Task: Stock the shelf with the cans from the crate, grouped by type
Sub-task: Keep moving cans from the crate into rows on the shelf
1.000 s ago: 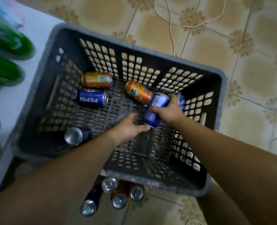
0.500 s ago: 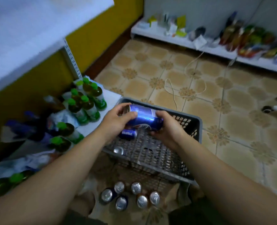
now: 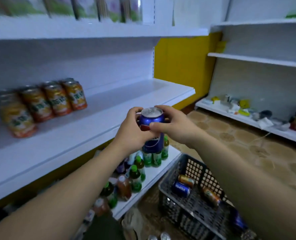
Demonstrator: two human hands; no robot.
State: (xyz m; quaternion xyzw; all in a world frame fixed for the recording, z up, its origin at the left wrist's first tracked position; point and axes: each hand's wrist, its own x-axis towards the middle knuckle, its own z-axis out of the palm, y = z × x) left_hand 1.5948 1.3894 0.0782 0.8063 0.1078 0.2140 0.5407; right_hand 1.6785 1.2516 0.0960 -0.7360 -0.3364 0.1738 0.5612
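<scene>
Gripped on both sides by left hand point(image 3: 129, 134) and right hand point(image 3: 171, 125), fingers curled round it: blue Pepsi can point(image 3: 152, 118), upright, long axis vertical, lid up, before shelf point(image 3: 109, 108); orange cans point(image 3: 44, 103) at 10 o'clock, crate point(image 3: 197, 172) at 5 o'clock.

Mid shelf point(image 3: 119, 104) runs across the L side. A row of cans point(image 3: 44, 103) stands on it far L, towards the back. One can point(image 3: 152, 118) is upright in front of the shelf edge, btwn left hand point(image 3: 131, 130) & right hand point(image 3: 171, 125). Below it, bottles point(image 3: 136, 175) crowd the bottom shelf point(image 3: 154, 172). Crate point(image 3: 178, 217) sits on the floor just R of that shelf, w/ loose cans point(image 3: 181, 188) lying in it. Second shelf unit point(image 3: 258, 59) stands behind, far R.
</scene>
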